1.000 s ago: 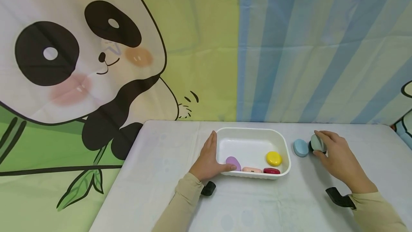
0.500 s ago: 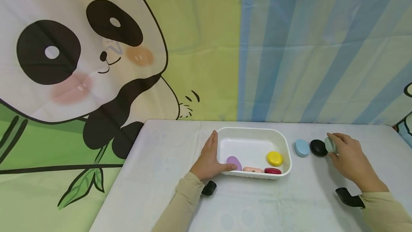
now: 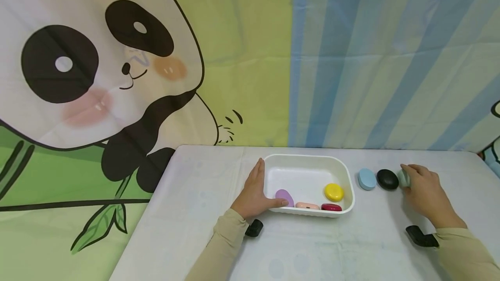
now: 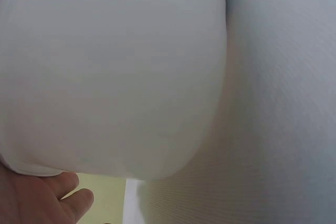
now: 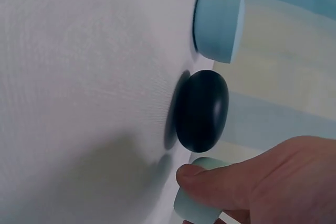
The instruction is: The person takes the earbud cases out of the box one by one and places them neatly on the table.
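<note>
My right hand [image 3: 425, 192] pinches a pale green soap bar [image 5: 197, 205] between thumb and fingers at the table's right side. Just left of it lies a glossy black oval bar [image 3: 387, 179], then a light blue bar [image 3: 366, 179] in the same row. A white tray [image 3: 308, 212] stands left of the row. Its left end is touched by my left hand [image 3: 254, 192], straight fingers along the side and thumb across the front rim. Inside are a purple bar [image 3: 284, 197], a pink bar [image 3: 307, 206], a dark red bar [image 3: 331, 207] and a yellow bar [image 3: 333, 192].
The table [image 3: 304, 255] wears a white cloth. Behind its back edge hangs a printed curtain [image 3: 250, 55] with a panda and blue stripes. A black strap end [image 3: 254, 228] sits at the left wrist, another black strap end [image 3: 422, 236] at the right.
My right hand has moved right with the pale green soap bar, from in front of the black bar to the spot right of it. The left hand and tray stay put.
</note>
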Demonstrator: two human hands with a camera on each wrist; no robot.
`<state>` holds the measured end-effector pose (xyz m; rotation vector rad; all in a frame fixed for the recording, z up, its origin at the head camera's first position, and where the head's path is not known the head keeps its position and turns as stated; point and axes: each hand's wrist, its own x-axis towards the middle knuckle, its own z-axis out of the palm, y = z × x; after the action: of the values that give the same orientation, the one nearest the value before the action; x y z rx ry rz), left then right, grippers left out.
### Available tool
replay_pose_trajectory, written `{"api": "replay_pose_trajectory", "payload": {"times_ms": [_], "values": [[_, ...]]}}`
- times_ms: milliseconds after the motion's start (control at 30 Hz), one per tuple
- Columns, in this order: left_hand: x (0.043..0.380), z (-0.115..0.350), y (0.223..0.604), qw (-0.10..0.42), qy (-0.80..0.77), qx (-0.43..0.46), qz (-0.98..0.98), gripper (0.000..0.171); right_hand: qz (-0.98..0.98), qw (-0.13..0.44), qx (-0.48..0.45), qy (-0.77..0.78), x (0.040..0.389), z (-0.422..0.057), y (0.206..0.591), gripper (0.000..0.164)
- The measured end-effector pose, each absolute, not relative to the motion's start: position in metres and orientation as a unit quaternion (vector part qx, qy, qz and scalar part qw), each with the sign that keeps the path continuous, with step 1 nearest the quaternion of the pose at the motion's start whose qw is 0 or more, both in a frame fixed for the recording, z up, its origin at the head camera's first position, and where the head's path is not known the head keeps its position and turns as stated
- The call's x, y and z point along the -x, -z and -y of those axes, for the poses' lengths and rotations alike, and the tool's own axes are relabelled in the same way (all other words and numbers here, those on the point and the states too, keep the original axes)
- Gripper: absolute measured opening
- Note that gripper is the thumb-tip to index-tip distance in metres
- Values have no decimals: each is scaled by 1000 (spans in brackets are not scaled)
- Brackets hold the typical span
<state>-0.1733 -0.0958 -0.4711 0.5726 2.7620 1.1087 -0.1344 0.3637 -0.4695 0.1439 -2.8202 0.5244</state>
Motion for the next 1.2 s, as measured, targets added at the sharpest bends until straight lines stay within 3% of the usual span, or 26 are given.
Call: {"api": "replay_pose_trajectory", "payload": {"times_ms": [533,800,1200], "values": [[172,96,468,60,-369,-183,-909,140,976,115,-74,-169,143,-370,476,59],[172,95,467,58,-370,-189,-908,140,973,137,-86,-163,143,-372,477,60],[174,95,471,51,-362,-192,-911,141,969,146,-99,-173,138,-348,453,65]]}}
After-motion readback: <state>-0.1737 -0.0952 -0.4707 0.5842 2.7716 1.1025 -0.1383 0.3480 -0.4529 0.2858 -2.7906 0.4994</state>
